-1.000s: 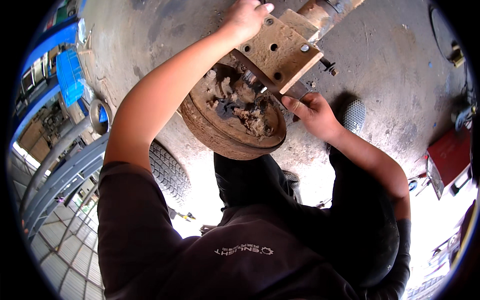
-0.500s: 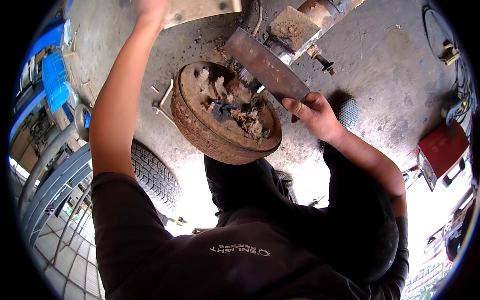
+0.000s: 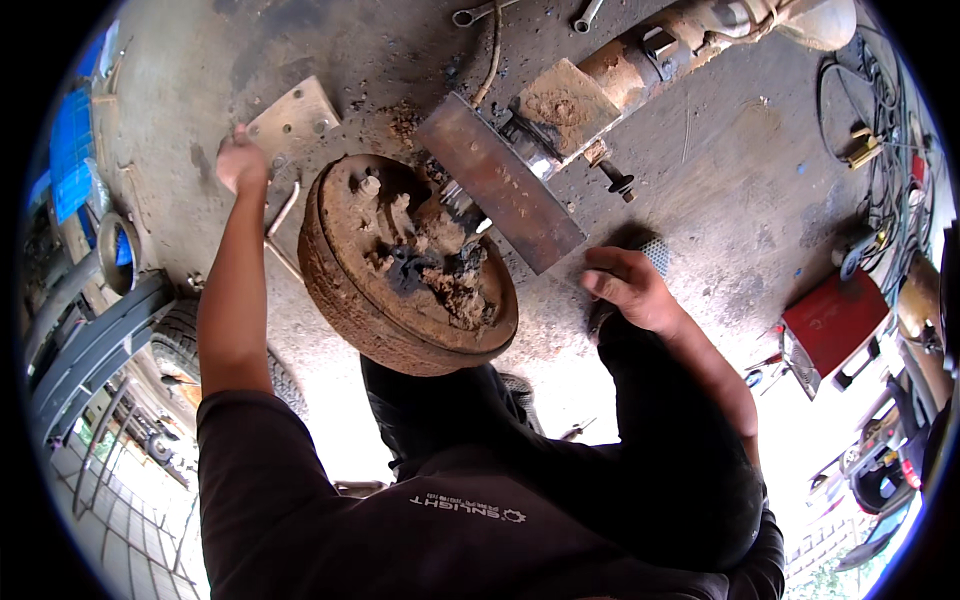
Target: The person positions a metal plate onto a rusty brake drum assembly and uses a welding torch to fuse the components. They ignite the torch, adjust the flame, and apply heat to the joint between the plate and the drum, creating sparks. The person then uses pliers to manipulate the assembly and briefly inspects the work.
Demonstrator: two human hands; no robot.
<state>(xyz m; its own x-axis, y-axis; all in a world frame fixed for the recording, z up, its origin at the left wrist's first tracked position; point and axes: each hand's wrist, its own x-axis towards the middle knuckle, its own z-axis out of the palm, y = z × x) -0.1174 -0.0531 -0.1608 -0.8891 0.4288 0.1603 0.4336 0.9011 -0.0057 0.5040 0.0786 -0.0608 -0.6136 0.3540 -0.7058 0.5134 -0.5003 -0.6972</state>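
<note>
My left hand [image 3: 242, 165], a little blurred, is closed at the near left edge of a pale metal plate [image 3: 306, 108] with several holes, low over the floor at the upper left. My right hand [image 3: 635, 288] hovers just off the lower right end of a long rust-brown metal plate [image 3: 505, 185]. Its fingers are loosely bent, thumb apart, with nothing visible between them. That brown plate rests tilted against the axle end. Left of it and below, a rusty brake drum [image 3: 400, 345] leans tilted by my knee, its studs and dirt-caked inside facing up.
The dirty axle beam [image 3: 615, 75] runs to the upper right, with a bolt [image 3: 618, 182] sticking out. Wrenches [image 3: 478, 15] lie at the top. A bent metal rod [image 3: 283, 215] lies left of the drum. At right are a red box [image 3: 835, 320] and tangled cables [image 3: 890, 130].
My left hand has brought the holed plate down and leftward. My right hand has let go of the brown plate, which stays against the axle. The whole view has shifted.
</note>
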